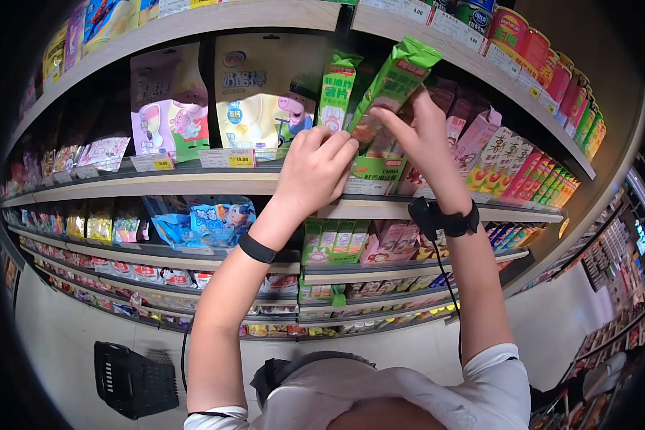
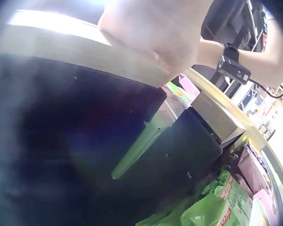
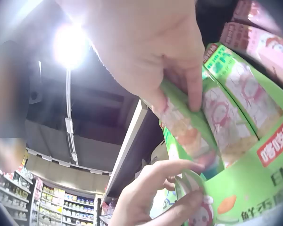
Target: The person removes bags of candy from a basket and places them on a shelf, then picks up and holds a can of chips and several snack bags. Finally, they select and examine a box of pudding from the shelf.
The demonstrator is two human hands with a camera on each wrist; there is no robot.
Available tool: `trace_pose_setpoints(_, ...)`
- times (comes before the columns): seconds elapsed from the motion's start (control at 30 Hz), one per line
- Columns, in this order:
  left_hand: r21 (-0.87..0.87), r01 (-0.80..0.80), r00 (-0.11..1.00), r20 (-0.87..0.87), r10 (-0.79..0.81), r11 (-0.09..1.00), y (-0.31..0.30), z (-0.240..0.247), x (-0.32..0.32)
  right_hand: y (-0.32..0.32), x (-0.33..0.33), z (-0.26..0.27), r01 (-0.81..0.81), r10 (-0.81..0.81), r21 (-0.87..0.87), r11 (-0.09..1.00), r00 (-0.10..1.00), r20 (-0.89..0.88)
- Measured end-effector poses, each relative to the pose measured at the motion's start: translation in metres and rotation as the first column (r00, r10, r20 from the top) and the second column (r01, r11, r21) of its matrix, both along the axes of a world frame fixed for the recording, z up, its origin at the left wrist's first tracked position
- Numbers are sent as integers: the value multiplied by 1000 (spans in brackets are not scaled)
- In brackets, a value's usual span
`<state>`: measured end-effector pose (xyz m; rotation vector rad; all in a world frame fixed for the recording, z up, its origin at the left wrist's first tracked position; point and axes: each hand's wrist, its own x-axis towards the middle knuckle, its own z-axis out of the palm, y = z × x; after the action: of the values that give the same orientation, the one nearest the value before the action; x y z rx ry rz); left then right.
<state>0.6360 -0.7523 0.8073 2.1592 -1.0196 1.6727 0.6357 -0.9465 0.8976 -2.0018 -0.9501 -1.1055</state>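
Observation:
My right hand [image 1: 421, 132] pinches a green snack packet [image 1: 398, 79] between thumb and fingers; the packet leans right, its lower end inside a green display box [image 1: 375, 175] on the shelf. The left hand [image 1: 315, 168] is at the box's left front. In the right wrist view, left thumb and fingers [image 3: 155, 188] pinch the box's front rim [image 3: 212, 181], beside the lower end of the held packet [image 3: 186, 132]. More packets [image 3: 245, 89] stand in the box to the right. Another green packet [image 1: 337, 89] stands upright behind the left hand.
Large snack pouches [image 1: 265, 93] stand left of the box, and pink cartons [image 1: 476, 143] to its right. A shelf with cans [image 1: 509, 29] overhangs at upper right. Lower shelves hold green boxes [image 1: 333, 240]. A black basket [image 1: 132, 380] is on the floor at left.

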Motion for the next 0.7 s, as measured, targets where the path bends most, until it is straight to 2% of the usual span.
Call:
trace_pose_setpoints(0.1, -29, 59, 998, -10, -60, 998, 2, 0, -3, 3, 6, 4, -24, 24, -24, 999, 1000, 16)
trace_pose_setpoints(0.17, -31, 69, 998, -9, -69, 997, 3, -1, -1, 1, 1, 8, 20, -23, -45, 999, 999, -48)
trace_pose_setpoints(0.27, -34, 76, 997, 5, -76, 997, 2, -4, 1, -1, 4, 17, -28, 21, -88, 996, 996, -82)
trace_pose_setpoints(0.33, -34, 70, 997, 21, -70, 997, 1, -5, 1, -1, 7, 25, -67, 32, -110, 992, 953, -300)
trace_pose_setpoints(0.37, -40, 75, 997, 26, -74, 996, 1, -5, 1, 2, 11, 27, -66, 31, -107, 992, 954, -299)
trace_pose_setpoints(0.43, -39, 80, 997, 24, -79, 996, 1, -5, 0, 9, 20, 27, 49, -152, -324, 945, 942, -300)
trace_pose_setpoints(0.5, -61, 72, 997, 17, -71, 996, 0, -3, -2, 14, 29, 26, 40, -121, -315, 948, 963, -242)
trace_pose_setpoints(0.57, -57, 75, 997, 27, -74, 996, 0, -3, 0, 14, 27, 30, 109, -235, -358, 927, 915, -328)
trace_pose_setpoints(0.63, -55, 78, 996, 37, -76, 995, 1, -4, -1, 18, 17, 28, 127, -263, -337, 933, 880, -396)
trace_pose_setpoints(0.67, -54, 102, 995, 21, -101, 993, 1, -5, -1, 20, 13, 22, 167, -195, -202, 965, 973, -123)
trace_pose_setpoints(0.7, -55, 125, 992, 7, -125, 991, 1, -4, -1, 21, 9, 19, 163, -150, -61, 985, 974, 173)
